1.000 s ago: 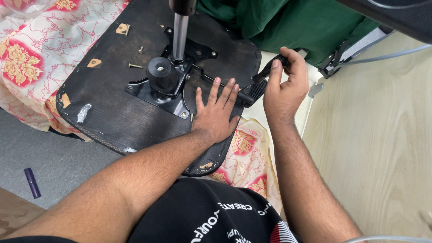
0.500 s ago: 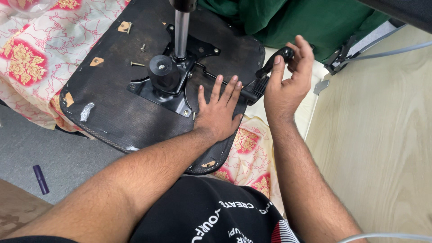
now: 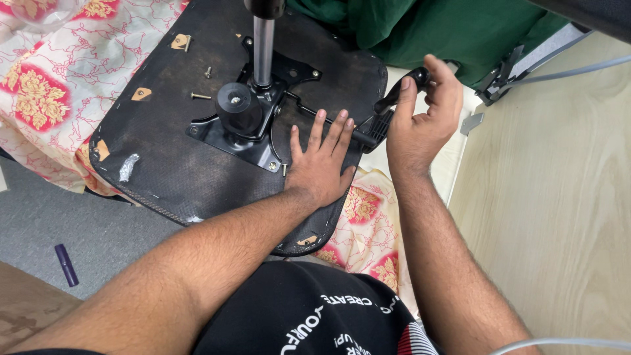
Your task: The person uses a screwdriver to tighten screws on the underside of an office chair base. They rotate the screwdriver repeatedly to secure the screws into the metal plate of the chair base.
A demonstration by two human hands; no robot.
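Observation:
An upturned office chair seat (image 3: 171, 164) lies with its black underside up. A black metal mechanism plate (image 3: 250, 125) is bolted to it, with a round knob (image 3: 235, 105) and a chrome gas cylinder (image 3: 263, 46) rising from it. My left hand (image 3: 322, 161) lies flat, fingers spread, on the seat next to the plate. My right hand (image 3: 424, 115) curls around the black lever handle (image 3: 394, 98) at the seat's right edge. Loose screws (image 3: 200, 96) lie on the underside left of the plate.
The seat rests on a floral red-and-cream cloth (image 3: 46, 98). Green fabric (image 3: 447, 33) bunches at the back. A pale wooden surface (image 3: 559, 210) lies to the right, grey floor (image 3: 85, 230) to the left with a small purple marker (image 3: 66, 264).
My right hand has lifted slightly with the lever handle, fingers shifting around it. My left hand stays flat on the seat. The view has shifted a little.

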